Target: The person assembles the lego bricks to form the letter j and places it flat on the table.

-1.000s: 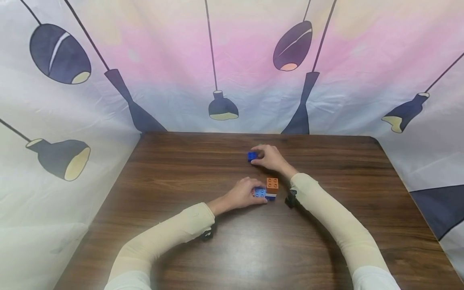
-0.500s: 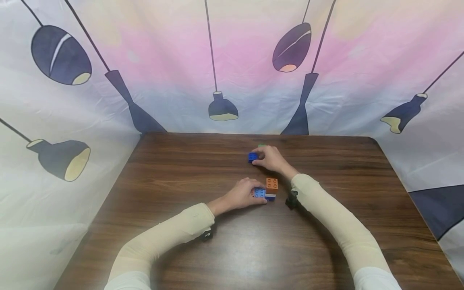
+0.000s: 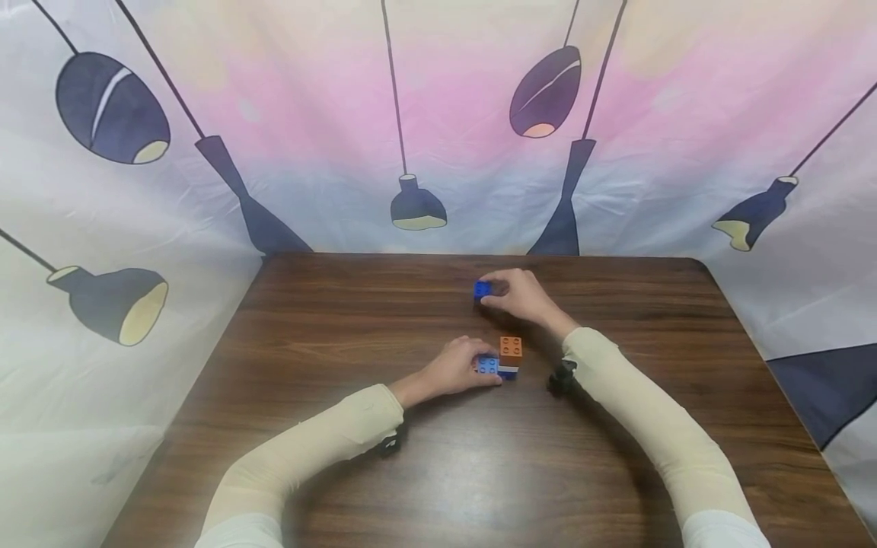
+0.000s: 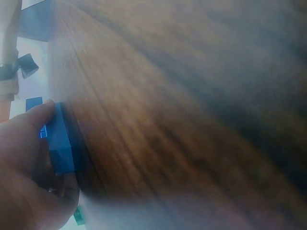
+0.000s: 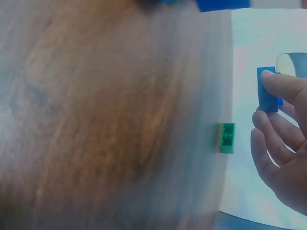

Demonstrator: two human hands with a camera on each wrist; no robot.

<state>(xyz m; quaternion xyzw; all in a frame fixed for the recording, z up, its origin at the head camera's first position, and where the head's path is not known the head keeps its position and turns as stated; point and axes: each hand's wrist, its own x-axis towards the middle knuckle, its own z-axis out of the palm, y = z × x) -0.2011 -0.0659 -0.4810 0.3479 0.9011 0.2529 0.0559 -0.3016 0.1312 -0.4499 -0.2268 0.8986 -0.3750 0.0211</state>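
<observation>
My left hand [image 3: 452, 367] grips a light blue toy building brick [image 3: 489, 365] at the left side of a small brick stack. Right beside it in the stack stands an orange brick [image 3: 510, 347], with a white layer and a dark blue brick [image 3: 508, 375] below it. Farther back, my right hand [image 3: 524, 295] pinches a blue brick [image 3: 482, 290] between thumb and fingers. The right wrist view shows this blue brick [image 5: 266, 92] raised off the table, studs turned toward the palm.
A green brick [image 5: 227, 138] stands on the wooden table [image 3: 342, 327] near its far edge, hidden behind my right hand in the head view. Cloth walls [image 3: 308, 152] printed with lamps rise behind the table and on both sides.
My right hand has lifted slightly and shifted a little right with the blue brick. The green brick glimpsed behind it half a second ago is covered. My left hand keeps its hold.
</observation>
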